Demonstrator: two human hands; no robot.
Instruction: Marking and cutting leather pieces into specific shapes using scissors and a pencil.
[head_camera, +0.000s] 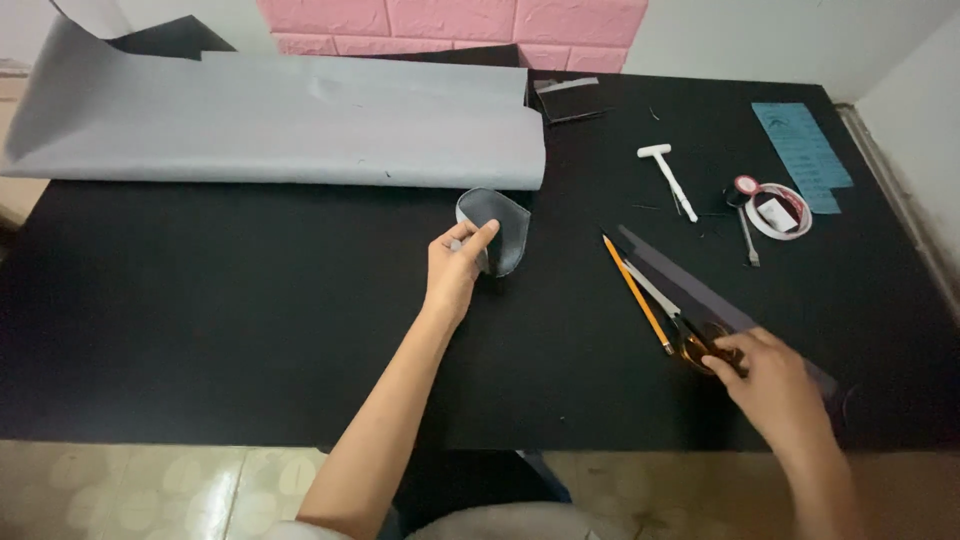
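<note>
A folded grey piece (497, 228) is pinched by the left hand (455, 268) mid-table, below the grey roll (280, 125). Scissors (672, 318), near right, are grasped by the right hand (775, 380); the pencil (637, 292) beside them could be knocked away.

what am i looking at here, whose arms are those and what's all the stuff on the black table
This is one picture from a camera worn on a person's head, looking down, so the two bare arms are that person's own. No machine is involved.

The left hand pinches a small curled grey piece of sheet material. The right hand rests on the handles of scissors lying on the black table.

Beside the scissors lie a yellow pencil and a dark strip. Farther back is a large grey sheet, rolled over at its front edge. To the right are a white T-shaped tool, a tape roll and a blue paper.
</note>
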